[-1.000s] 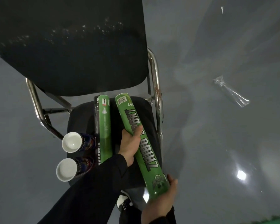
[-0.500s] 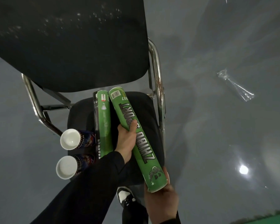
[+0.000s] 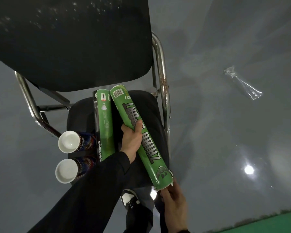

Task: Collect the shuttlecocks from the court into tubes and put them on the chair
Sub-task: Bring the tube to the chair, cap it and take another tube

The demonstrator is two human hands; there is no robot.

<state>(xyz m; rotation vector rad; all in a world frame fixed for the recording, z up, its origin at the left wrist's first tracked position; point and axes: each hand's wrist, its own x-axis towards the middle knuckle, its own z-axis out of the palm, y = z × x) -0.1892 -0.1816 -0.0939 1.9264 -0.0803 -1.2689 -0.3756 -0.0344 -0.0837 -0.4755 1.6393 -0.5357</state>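
Head view shows the left hand (image 3: pixel 130 142) gripping the green tube (image 3: pixel 140 137) mid-length and the right hand (image 3: pixel 174 204) steadying its near end, lowering it onto the chair (image 3: pixel 158 115) seat beside another tube (image 3: pixel 105 125)

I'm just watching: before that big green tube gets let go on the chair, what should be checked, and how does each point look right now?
1. Left hand grips the ZHIBO tube mid-length: ok.
2. Right hand steadies its near end: ok.
3. Tube fully resting on the chair seat: cannot tell.
4. Near end overhangs the seat's front edge, so it might tip or roll: not ok.
5. Lies alongside the second green tube: ok.
6. Two white-capped tubes left of it are out of the way: ok.
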